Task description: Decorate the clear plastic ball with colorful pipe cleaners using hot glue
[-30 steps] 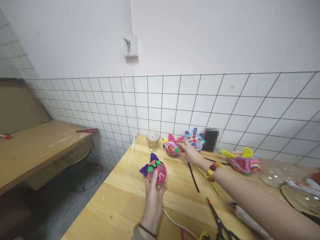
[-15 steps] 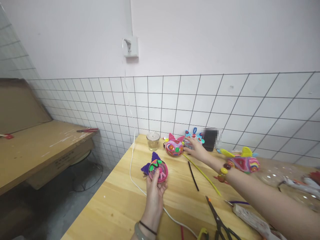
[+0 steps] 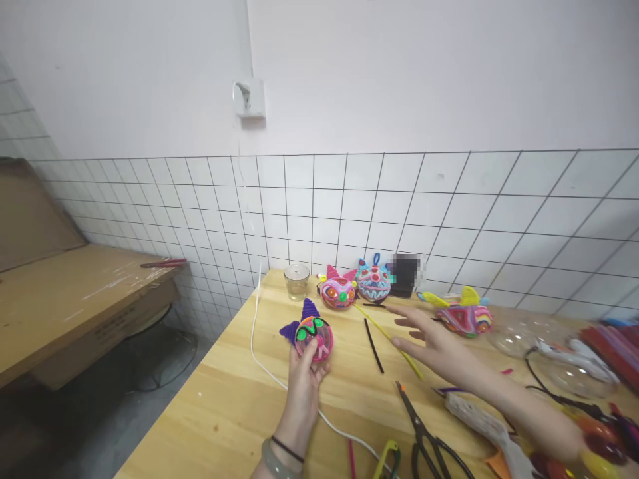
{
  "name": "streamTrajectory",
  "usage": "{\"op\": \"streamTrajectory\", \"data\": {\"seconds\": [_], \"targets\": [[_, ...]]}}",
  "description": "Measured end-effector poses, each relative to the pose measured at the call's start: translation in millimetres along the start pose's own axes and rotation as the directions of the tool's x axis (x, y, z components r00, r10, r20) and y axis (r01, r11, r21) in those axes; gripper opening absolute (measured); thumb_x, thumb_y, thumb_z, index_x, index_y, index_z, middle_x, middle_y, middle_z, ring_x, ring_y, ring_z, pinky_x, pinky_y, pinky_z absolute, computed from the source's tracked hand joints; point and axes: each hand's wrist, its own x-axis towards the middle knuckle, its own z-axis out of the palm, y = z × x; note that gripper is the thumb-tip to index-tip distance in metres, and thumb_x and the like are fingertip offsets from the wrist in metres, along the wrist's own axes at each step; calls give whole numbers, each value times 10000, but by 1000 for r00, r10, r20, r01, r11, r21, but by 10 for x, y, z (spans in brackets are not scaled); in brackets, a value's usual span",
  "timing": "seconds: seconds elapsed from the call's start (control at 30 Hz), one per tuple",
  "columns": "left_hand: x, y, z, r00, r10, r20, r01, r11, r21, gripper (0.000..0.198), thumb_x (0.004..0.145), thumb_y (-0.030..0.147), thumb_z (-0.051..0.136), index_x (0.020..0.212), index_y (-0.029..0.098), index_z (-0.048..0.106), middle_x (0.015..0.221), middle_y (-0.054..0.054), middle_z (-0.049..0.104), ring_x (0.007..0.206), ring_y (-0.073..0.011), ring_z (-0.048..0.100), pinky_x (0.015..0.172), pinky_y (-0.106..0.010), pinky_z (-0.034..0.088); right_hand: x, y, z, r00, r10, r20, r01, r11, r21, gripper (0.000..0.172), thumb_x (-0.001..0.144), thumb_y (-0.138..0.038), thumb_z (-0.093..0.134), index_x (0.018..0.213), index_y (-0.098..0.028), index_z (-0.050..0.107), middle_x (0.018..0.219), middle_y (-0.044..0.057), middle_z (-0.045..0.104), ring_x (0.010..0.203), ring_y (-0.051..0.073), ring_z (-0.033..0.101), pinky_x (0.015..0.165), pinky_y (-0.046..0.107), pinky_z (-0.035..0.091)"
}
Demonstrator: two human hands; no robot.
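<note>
My left hand point(image 3: 305, 372) grips a round clear ornament point(image 3: 319, 329) with purple pipe-cleaner ears, green eyes and a pink rim, thumb across its front. My right hand point(image 3: 429, 336) hovers over the table with fingers spread and nothing in it. Below and beside it lie a yellow pipe cleaner point(image 3: 384, 332) and a short black pipe cleaner point(image 3: 373, 344). Behind stand a pink cat-faced ornament point(image 3: 338, 293) and a blue one with white teeth point(image 3: 374, 283). A pink fish-like ornament point(image 3: 464, 316) with yellow fins sits right of my right hand.
Black scissors point(image 3: 422, 429) and a white glue gun point(image 3: 482, 419) lie near the front. A glass of liquid point(image 3: 297, 283) stands at the far left corner, near a white cable point(image 3: 254, 332). Clear plastic shells point(image 3: 579, 376) are at right. Another table point(image 3: 74, 286) stands left.
My right hand has drawn back from beside the pink and blue ornaments, toward me, with its fingers spread. The left hand still holds its ornament. The view has shifted slightly right.
</note>
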Motion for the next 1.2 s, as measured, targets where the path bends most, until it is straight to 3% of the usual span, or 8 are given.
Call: {"op": "streamTrajectory", "data": {"seconds": [0.3, 0.4, 0.5, 0.67, 0.83, 0.97, 1.1, 1.2], "targets": [[-44, 40, 19, 997, 69, 27, -69, 997, -21, 484, 654, 459, 737, 1006, 187, 546, 805, -31, 682, 617, -138, 627, 562, -251, 484, -728, 59, 94, 997, 38, -72, -33, 997, 73, 399, 821, -460, 601, 1171, -269, 628, 1295, 87, 591, 1201, 258, 542, 927, 364, 519], [-12, 77, 12, 992, 122, -30, -123, 992, -38, 498, 626, 510, 729, 956, 181, 552, 759, -10, 658, 583, -126, 597, 547, -249, 472, -886, 146, 188, 991, 71, -116, -63, 995, 75, 373, 799, -457, 620, 1111, -262, 675, 1196, 89, 664, 1089, 253, 629, 878, 329, 550], [3, 97, 6, 986, 153, -62, -155, 987, -38, 489, 639, 521, 708, 969, 196, 551, 776, 11, 642, 579, -107, 576, 549, -237, 462, -1009, 191, 325, 982, 30, -188, -13, 996, 89, 319, 789, -421, 630, 1060, -268, 703, 1092, 84, 716, 903, 228, 710, 775, 278, 589], [5, 80, 3, 980, 186, -73, -188, 982, -18, 452, 654, 506, 698, 955, 197, 561, 771, 17, 624, 584, -101, 558, 555, -230, 450, -1106, 101, 547, 962, -64, -266, 106, 984, 146, 250, 804, -376, 626, 1014, -266, 705, 896, 65, 762, 745, 196, 738, 655, 196, 593], [-10, 22, 14, 978, 201, -56, -201, 979, 12, 404, 686, 470, 688, 953, 193, 566, 791, 9, 627, 619, -115, 567, 562, -233, 452, -1111, 4, 658, 941, -131, -313, 169, 981, 97, 223, 832, -380, 613, 1002, -260, 691, 808, 40, 765, 723, 186, 739, 659, 180, 585], [-74, -42, 50, 975, 223, -7, -222, 974, 53, 386, 710, 438, 687, 989, 194, 578, 871, -19, 654, 712, -143, 601, 599, -239, 465, -1140, 135, 776, 931, -182, -317, 205, 978, 38, 212, 867, -339, 575, 1039, -253, 663, 844, 41, 758, 725, 173, 737, 676, 182, 584], [-167, -126, 81, 958, 269, 97, -281, 950, 139, 364, 735, 410, 683, 1018, 193, 609, 1012, -54, 670, 947, -191, 614, 792, -261, 470, -1178, 288, 872, 914, -262, -309, 261, 964, -44, 272, 866, -235, 580, 1137, -251, 598, 942, 48, 743, 786, 162, 731, 736, 191, 578], [-245, -200, 95, 963, 242, 115, -261, 945, 197, 333, 719, 388, 703, 977, 191, 631, 982, -58, 682, 945, -202, 618, 829, -273, 463, -1184, 294, 892, 903, -310, -296, 290, 950, -111, 287, 871, -214, 563, 1153, -252, 595, 1055, 75, 714, 878, 184, 718, 791, 231, 574]]}}
